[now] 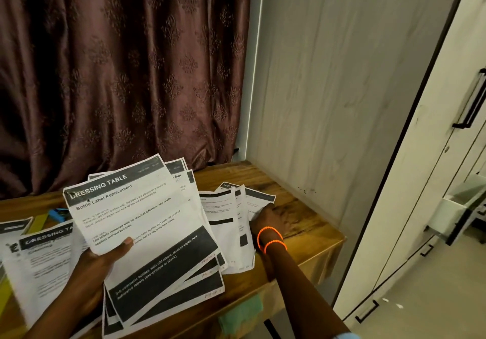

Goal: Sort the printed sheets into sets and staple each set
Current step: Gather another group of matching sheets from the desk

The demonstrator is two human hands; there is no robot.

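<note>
The left hand (105, 257) pinches a fanned stack of white printed sheets (147, 223), thumb on top. The right hand (268, 219) rests on the creased pile of printed pages (231, 223) on the brown wooden table (302, 215), just right of the stack; its finger posture is unclear.

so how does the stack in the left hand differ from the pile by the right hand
The held stack is lifted and fanned, gripped by the left hand; the right pile lies on the table under the right hand. The held stack's heading is readable; the pile's isn't. Both are printed sheets with dark bands.
</note>
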